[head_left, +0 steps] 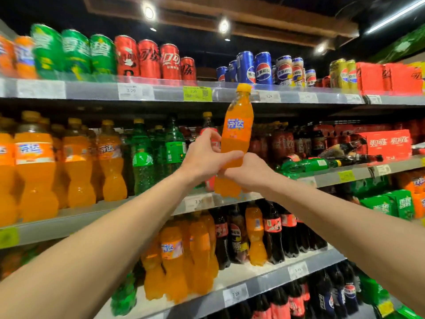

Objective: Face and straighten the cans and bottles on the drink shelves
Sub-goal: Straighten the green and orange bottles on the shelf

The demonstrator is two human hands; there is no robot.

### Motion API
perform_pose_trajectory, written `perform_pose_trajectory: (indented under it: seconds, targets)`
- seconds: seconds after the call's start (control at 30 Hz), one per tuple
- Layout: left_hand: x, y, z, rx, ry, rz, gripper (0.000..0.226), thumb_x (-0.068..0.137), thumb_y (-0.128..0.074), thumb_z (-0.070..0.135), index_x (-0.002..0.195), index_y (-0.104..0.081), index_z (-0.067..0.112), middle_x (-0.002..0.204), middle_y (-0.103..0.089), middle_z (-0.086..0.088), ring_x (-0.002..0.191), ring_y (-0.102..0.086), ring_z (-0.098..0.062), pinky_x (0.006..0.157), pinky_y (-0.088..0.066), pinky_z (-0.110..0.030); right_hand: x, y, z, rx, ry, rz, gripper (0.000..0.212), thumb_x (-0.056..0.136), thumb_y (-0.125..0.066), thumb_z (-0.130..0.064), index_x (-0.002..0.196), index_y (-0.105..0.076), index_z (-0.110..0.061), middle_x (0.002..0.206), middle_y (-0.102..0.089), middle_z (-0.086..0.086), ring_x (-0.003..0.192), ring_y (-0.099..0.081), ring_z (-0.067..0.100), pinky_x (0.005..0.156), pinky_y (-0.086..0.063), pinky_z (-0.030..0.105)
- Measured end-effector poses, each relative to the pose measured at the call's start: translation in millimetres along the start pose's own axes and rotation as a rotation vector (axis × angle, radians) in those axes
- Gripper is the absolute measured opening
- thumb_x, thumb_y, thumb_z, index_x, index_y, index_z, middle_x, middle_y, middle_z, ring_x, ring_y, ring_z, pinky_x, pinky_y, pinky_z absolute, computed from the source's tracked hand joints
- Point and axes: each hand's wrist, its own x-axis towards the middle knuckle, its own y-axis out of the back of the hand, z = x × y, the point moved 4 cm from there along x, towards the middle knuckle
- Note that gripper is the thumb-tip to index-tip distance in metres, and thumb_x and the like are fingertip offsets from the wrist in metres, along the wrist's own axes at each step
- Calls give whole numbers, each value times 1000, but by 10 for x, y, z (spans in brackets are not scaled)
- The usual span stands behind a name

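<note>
From the head camera, an orange soda bottle [238, 132] stands nearly upright in mid-air at the centre of the frame, clear of the shelves, its blue-and-white label turned to the viewer. The left hand [204, 155] wraps the bottle's waist from the left, thumb across the front and fingers curled behind. The right hand [249, 170] grips lower down, fingers closed round the base section. Two hands on one bottle suggest it is being turned so the label faces out before it goes back in a row, probably among the orange bottles [76, 164] at mid left.

The middle shelf [358, 172] runs across the frame behind the hands, with price tags along its edge. At right centre a green bottle [308, 165] lies on its side with a dark one beside it, so that stretch looks unstraightened. The top shelf [161, 92], in the upper part of the frame, carries green, red and blue cans. Lower shelves hold mixed orange and cola bottles. Spot lamps shine from a dark ceiling at the top.
</note>
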Motion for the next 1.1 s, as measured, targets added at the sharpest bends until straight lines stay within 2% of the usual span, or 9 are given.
perform_pose_trajectory:
  seconds: [0.1, 0.3, 0.57, 0.73, 0.8, 0.9, 0.97, 1.03, 1.1]
  targets:
    - [-54, 397, -135, 26, 45, 39, 59, 68, -85, 53, 111, -56, 24, 88, -71, 0, 76, -70, -15, 74, -59, -38, 100, -282, -289, 84, 61, -77, 50, 76, -77, -45, 119, -65, -22, 102, -73, 7, 81, -71, 22, 62, -58, 33]
    - [-164, 1157, -448, 103, 80, 140, 54, 76, -82, 48, 115, -54, 24, 87, -67, 2, 79, -68, -14, 65, -51, -27, 282, -898, -881, 129, 166, -157, 40, 90, -71, -41, 123, -61, -20, 104, -70, 9, 82, -66, 24, 64, -54, 32]
    - [-220, 1902, -988, 239, 125, 220, 55, 79, -81, 46, 119, -48, 26, 91, -57, 15, 80, -57, -1, 59, -41, -16, 571, -1881, -1366, 265, 247, -233, 34, 90, -70, -37, 118, -64, -20, 107, -72, 5, 96, -70, 23, 88, -60, 44]
    - [-266, 2156, -1357, 333, 202, 214, 56, 79, -83, 41, 114, -44, 22, 94, -53, 12, 81, -55, -2, 60, -40, -14, 717, -2376, -1506, 240, 273, -310, 33, 91, -70, -33, 120, -65, -17, 107, -71, 4, 92, -68, 20, 78, -59, 31]
    - [-321, 2234, -1493, 397, 241, 232, 61, 80, -81, 43, 121, -43, 21, 112, -54, 4, 94, -56, -8, 72, -47, -20, 717, -2523, -1545, 187, 300, -352, 31, 94, -68, -34, 119, -66, -17, 103, -72, 3, 87, -69, 19, 72, -57, 26]
    - [-344, 2343, -1500, 498, 108, 361, 72, 85, -77, 38, 140, -34, 18, 135, -44, -6, 116, -52, -19, 92, -53, -36, 719, -2698, -1586, 111, 317, -379, 32, 93, -68, -42, 109, -65, -14, 95, -71, 1, 80, -66, 16, 60, -49, 17]
    - [-316, 2366, -1379, 553, -28, 394, 56, 90, -71, 30, 135, -39, 18, 128, -46, -3, 107, -52, -15, 88, -54, -31, 721, -2774, -1633, 65, 317, -363, 29, 92, -68, -44, 88, -62, -16, 77, -63, -6, 70, -59, 13, 48, -37, 12]
    - [-260, 2353, -1326, 568, -61, 366, 40, 91, -70, 28, 123, -46, 19, 115, -50, 2, 99, -52, -12, 81, -51, -25, 718, -2857, -1721, 24, 359, -340, 47, 80, -64, -64, 79, -61, -17, 71, -59, -7, 66, -56, 13, 51, -38, 18]
    - [-212, 2339, -1393, 511, 10, 350, 33, 91, -70, 31, 114, -49, 21, 105, -53, 3, 94, -54, -12, 76, -48, -21, 749, -2976, -1760, 9, 424, -325, 79, 57, -48, -82, 94, -69, -16, 86, -70, 0, 77, -64, 16, 66, -53, 30]
